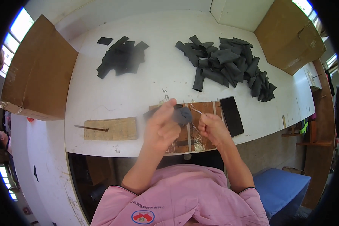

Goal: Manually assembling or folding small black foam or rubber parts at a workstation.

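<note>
Above taped board (203,132): left hand (161,126) clamped on grey piece (182,115); right hand (211,127) fisted, thin tool; phone (231,115) beside.

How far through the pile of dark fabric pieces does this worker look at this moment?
Looks done: a flat stack of dark pieces lies far left on the white table. In hand: the left hand holds a grey fabric piece, while the right hand pinches something thin and pale, too small to identify. Left: the larger heap of rolled dark pieces far right, so probably under halfway.
</note>
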{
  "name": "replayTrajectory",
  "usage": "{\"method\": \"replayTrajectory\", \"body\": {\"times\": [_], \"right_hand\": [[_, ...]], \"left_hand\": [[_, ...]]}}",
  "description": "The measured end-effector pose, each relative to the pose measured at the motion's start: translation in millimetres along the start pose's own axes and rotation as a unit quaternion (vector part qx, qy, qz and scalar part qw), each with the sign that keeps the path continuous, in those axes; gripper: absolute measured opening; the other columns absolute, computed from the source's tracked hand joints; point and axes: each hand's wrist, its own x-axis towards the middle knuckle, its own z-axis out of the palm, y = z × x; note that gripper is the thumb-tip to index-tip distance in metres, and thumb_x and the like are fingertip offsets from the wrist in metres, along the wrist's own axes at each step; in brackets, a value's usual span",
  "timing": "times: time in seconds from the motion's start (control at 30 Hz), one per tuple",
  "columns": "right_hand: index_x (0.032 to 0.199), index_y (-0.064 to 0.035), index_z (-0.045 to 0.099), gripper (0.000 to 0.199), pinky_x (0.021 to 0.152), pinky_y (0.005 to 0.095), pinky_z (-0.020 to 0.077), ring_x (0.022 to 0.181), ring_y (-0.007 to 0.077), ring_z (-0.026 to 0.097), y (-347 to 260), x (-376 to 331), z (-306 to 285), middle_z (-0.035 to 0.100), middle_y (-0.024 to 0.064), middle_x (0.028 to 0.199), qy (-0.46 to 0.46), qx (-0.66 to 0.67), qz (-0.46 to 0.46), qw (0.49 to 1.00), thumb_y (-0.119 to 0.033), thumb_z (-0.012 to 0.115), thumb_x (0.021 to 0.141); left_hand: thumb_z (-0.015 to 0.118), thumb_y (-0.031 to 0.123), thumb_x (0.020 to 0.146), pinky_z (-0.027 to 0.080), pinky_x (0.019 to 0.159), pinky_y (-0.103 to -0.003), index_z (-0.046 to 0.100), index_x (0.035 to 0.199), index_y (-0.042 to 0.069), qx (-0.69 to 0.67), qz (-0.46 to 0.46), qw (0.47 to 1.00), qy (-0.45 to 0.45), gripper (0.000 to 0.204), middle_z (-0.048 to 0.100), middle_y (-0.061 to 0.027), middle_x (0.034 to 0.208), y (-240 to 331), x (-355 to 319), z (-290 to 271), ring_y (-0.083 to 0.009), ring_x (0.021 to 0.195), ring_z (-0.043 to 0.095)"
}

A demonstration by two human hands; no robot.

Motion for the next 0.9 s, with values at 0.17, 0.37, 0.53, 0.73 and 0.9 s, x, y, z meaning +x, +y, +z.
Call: {"method": "replayTrajectory", "body": {"times": [0.17,0.37,0.53,0.73,0.9], "right_hand": [[0.077,-0.0039,0.05,0.022,0.048,0.0189,0.0343,0.053,0.0053,0.042,-35.0,-16.2,19.5,0.048,-0.0004,0.063,0.02,-0.022,-0.195,0.98,-0.023,0.047,0.088],[0.08,-0.001,0.052,0.015,0.051,0.0188,0.038,0.058,0.0049,0.046,-71.1,-31.5,59.1,0.052,0.0001,0.067,-0.039,-0.102,-0.182,0.977,-0.015,0.051,0.085],[0.078,-0.001,0.051,0.014,0.049,0.0184,0.0356,0.057,0.0042,0.043,-68.4,-30.1,60.2,0.05,-0.0009,0.067,-0.011,-0.134,-0.218,0.967,-0.013,0.051,0.085],[0.075,-0.0015,0.049,0.017,0.047,0.019,0.034,0.055,0.0036,0.04,-51.4,-12.2,56.5,0.046,-0.0021,0.062,-0.032,-0.122,-0.143,0.982,-0.014,0.048,0.087],[0.075,-0.0014,0.05,0.017,0.047,0.0191,0.034,0.054,0.0036,0.04,-51.7,-8.2,59.8,0.046,-0.002,0.062,-0.028,-0.114,-0.127,0.985,-0.014,0.048,0.087]], "left_hand": [[0.051,0.006,0.084,0.029,0.036,-0.02,0.045,0.105,0.0,0.279,0.217,0.932,-0.073,0.023,0.05,-0.002,0.062,-16.3,-2.8,16.9,-0.0042,0.038,0.033],[0.054,0.007,0.082,0.032,0.038,-0.018,0.046,0.104,0.002,0.396,0.269,0.878,-0.024,0.025,0.052,-0.0019,0.066,-15.8,-5.5,25.3,-0.0049,0.044,0.042],[0.053,0.007,0.082,0.032,0.039,-0.015,0.047,0.104,0.002,0.386,0.27,0.882,0.015,0.023,0.053,-0.0009,0.069,-18.2,-3.6,30.6,-0.0036,0.051,0.045],[0.051,0.007,0.083,0.034,0.044,-0.015,0.046,0.103,0.001,0.448,0.257,0.854,0.063,0.022,0.056,-0.0024,0.077,-19.7,5.6,22.9,-0.0028,0.056,0.046],[0.052,0.008,0.083,0.04,0.05,-0.019,0.045,0.101,0.001,0.408,0.262,0.873,0.044,0.02,0.057,-0.0039,0.075,-10.3,17.8,19.2,-0.0044,0.06,0.049]]}}
